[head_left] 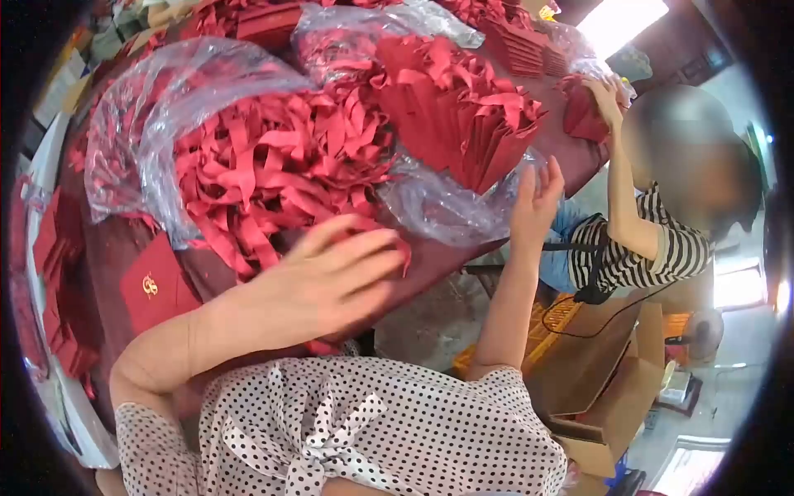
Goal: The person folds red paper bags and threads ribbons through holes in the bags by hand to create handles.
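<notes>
My left hand [343, 277], blurred by motion, is over the near edge of a heap of red ribbon strips [273, 157], fingers stretched and apart. A red strip shows just beyond its fingertips; I see nothing gripped. My right hand [538, 198] is raised at the table's right edge, its fingers apart and holding nothing. It is nearest to a fanned stack of red folded cards with ribbons [463, 124] and the clear plastic bag [451, 207] under them. One red card with a gold emblem [153, 285] lies left of my left forearm.
Another clear plastic bag [124, 140] surrounds the ribbon heap. More red cards [62, 289] line the left side. Across the corner, a co-worker in a striped top [612, 248] has a hand [606, 101] on red cards. A cardboard box [595, 380] and yellow crate [538, 331] stand at right.
</notes>
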A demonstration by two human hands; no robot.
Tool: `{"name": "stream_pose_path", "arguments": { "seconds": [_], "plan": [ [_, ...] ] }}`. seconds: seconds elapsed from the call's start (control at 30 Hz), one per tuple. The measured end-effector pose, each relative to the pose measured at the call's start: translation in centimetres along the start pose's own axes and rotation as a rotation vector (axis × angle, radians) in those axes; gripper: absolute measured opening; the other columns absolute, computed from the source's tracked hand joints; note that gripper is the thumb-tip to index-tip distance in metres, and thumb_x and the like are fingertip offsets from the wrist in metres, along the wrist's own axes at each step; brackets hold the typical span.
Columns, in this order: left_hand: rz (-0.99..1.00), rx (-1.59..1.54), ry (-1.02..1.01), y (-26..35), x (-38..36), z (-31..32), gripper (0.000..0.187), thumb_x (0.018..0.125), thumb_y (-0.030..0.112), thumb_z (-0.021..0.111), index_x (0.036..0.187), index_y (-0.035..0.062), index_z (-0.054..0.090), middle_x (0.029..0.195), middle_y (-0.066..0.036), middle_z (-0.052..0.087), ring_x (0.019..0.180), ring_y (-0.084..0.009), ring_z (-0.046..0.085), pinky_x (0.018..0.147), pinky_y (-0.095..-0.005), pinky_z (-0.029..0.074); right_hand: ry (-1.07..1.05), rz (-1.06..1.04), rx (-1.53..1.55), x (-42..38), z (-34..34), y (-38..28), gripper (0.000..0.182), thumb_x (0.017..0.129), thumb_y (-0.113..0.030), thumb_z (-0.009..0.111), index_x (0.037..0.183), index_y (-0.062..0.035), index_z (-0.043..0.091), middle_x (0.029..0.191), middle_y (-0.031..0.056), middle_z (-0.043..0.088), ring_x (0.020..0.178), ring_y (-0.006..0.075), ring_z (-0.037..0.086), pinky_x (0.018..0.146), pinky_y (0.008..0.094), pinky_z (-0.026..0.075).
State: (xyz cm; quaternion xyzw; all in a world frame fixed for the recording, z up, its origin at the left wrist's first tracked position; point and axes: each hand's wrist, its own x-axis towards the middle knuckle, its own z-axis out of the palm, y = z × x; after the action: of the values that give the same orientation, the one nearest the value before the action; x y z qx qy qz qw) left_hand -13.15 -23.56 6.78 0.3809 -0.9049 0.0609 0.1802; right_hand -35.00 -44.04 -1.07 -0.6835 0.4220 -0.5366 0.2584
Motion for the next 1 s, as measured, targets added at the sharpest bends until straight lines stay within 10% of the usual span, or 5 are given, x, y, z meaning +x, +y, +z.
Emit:
{"name": "stream_pose_path", "arguments": {
  "seconds": [0.33,0.43,0.77,1.0],
  "plan": [
    [-0.943,0.253,0.267,4.8,-23.2,-7.0,0.014,0.081,0.007,0.063,0.094,0.0022,0.064,0.105,-0.013,0.061,0.109,-0.032,0.055,0.092,-0.0419,0.042,-0.018,-0.382,-0.529,-1.9,-2.1,-6.4,0.041,0.094,-0.018,0.054,0.128,0.0033,0.047,0.125,0.0162,0.053,0.114,0.026,0.051,0.098,0.0358,0.038],
    [-1.252,0.246,0.297,6.1,-29.7,-7.1,0.016,0.087,0.008,0.058,0.1,-0.0004,0.062,0.103,-0.015,0.062,0.101,-0.0324,0.057,0.089,-0.0383,0.044,-0.122,-0.343,-0.134,-4.6,0.8,-11.0,0.033,0.098,-0.019,0.049,0.122,0.0027,0.055,0.115,0.0117,0.061,0.105,0.0158,0.055,0.091,0.0266,0.042],
    [-1.243,0.37,0.146,2.7,-31.2,-6.0,0.033,0.085,0.02,0.063,0.112,0.0034,0.056,0.116,-0.012,0.052,0.11,-0.0321,0.049,0.091,-0.0412,0.042,-0.997,-0.496,0.079,-15.3,12.7,-23.8,0.018,0.076,-0.003,0.072,0.092,-0.0002,0.066,0.087,0.0119,0.067,0.078,0.0241,0.066,0.07,0.0282,0.05],
    [-1.23,0.21,0.145,0.2,-31.5,-3.9,0.035,0.078,0.02,0.07,0.105,0.0031,0.057,0.105,-0.012,0.054,0.107,-0.0321,0.05,0.089,-0.0404,0.041,-0.833,-0.251,0.109,-14.0,13.3,-21.7,0.011,0.085,-0.005,0.066,0.095,0.0004,0.068,0.076,0.004,0.066,0.065,0.0047,0.055,0.058,0.0201,0.044]
  ]
}}
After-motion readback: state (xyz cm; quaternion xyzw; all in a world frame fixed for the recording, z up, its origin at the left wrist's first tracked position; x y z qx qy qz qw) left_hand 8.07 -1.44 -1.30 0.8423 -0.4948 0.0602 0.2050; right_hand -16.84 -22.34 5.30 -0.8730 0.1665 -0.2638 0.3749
